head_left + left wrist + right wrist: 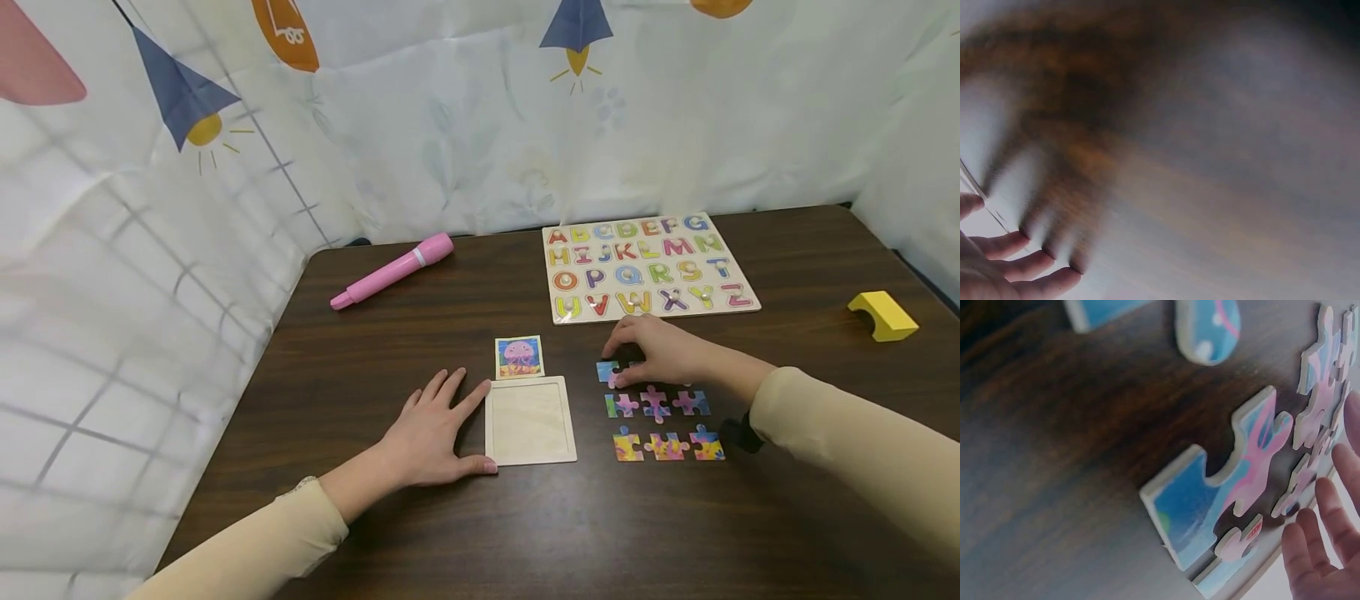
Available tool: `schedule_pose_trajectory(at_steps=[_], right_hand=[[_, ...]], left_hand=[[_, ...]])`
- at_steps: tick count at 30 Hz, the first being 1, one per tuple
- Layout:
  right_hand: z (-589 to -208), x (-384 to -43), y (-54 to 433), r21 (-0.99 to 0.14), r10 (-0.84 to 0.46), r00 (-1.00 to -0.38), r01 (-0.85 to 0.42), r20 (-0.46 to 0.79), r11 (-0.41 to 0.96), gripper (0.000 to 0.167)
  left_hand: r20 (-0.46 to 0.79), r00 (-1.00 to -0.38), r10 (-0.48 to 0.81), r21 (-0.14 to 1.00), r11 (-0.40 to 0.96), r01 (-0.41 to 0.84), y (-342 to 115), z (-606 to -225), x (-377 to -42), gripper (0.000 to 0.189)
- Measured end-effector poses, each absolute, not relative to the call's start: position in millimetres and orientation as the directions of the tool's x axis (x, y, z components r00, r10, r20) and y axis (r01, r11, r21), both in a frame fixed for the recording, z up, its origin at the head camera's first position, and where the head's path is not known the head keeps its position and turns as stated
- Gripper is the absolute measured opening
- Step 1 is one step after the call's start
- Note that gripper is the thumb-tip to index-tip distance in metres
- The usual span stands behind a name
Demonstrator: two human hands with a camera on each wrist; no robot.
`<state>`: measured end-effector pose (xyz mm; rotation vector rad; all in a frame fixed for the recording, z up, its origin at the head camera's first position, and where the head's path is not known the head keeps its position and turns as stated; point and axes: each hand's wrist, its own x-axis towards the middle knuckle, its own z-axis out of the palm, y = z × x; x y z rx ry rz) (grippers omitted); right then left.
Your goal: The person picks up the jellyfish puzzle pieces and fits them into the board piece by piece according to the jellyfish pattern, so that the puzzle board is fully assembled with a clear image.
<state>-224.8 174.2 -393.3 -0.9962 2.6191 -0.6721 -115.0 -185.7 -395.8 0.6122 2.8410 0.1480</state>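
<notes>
My left hand (431,437) lies spread on the table, its index finger and thumb touching the left edge of a square wooden puzzle tray (531,421). In the left wrist view the fingers (1029,269) are straight and apart. My right hand (663,354) hovers over the top row of jigsaw pieces, thumb and fingers bent around the upper left piece (606,372) and partly hiding that row. Below it lie a middle row (655,404) and a bottom row (667,447). The right wrist view shows loosely bent fingers (1329,550) beside flat pieces (1197,494).
A jellyfish picture card (519,357) touches the tray's top edge. Behind are an alphabet peg board (645,268) and a pink pen-shaped toy (393,271). A yellow arch block (885,317) sits at the right. Printed curtains (465,125) border the dark table (570,533).
</notes>
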Motion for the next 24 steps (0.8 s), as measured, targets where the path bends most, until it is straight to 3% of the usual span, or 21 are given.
schedule_pose_trajectory(at_steps=[24], right_hand=[[-392.3,-220.5,166.3,-0.472,-0.66,-0.749,-0.562,-0.058,0.679,0.027]], left_hand=[[-0.188,-0.897,0.399,0.109,0.917,0.385,-178.1,-392.4,-116.5,0.099]])
